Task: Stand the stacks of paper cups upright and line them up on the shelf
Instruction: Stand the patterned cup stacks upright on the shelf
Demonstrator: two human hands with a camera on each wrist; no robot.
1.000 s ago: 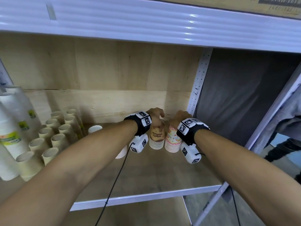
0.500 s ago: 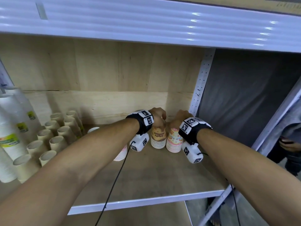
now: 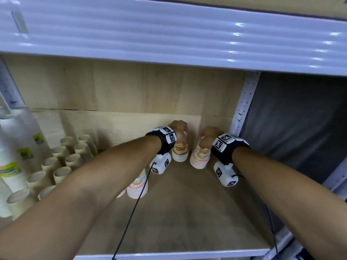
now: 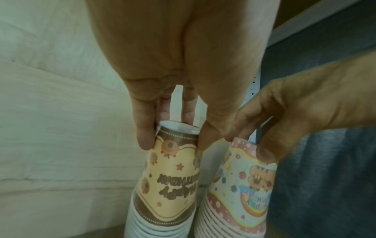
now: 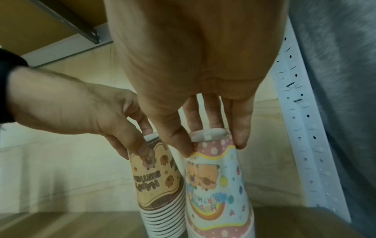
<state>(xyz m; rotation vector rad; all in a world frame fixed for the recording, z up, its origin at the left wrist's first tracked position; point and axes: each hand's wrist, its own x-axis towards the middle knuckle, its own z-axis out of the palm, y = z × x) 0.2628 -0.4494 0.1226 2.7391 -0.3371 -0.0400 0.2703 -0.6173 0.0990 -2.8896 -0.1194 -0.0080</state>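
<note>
Brown-and-cream printed stack of paper cups [image 4: 168, 185] standing upside down, rims on the wooden shelf board [image 3: 187, 212] near the back panel, being grasped at its top by the left hand [image 4: 175, 67]: fingertips [image 4: 145, 138] and thumb curling down around the uppermost cup base, pinching it from several sides. Printed lettering reading "HAPPY BIRTHDAY", appearing inverted in both wrist views, with small animal figures and stars.

Pink-and-blue printed stack of paper cups [image 5: 215, 185] standing upside down just beside the first, on its right and close to the perforated white upright [image 5: 301, 128], being grasped in the same way by the right hand [image 5: 193, 64], thumb and fingers [image 5: 241, 133] closing around the top cup. Print showing two bear-like figures, a rainbow and partly legible "HAPPY BIRTH" lettering.

Sitting further left and nearer the shelf front, partly hidden behind the left forearm: a third pastel printed cup stack [image 3: 137, 186]. Lining the left end of the shelf: plain beige paper cup stacks [image 3: 62, 166], mouths open, and tall white cup stacks in clear wrapping with green-yellow labels [image 3: 16, 147], text unreadable.
</note>
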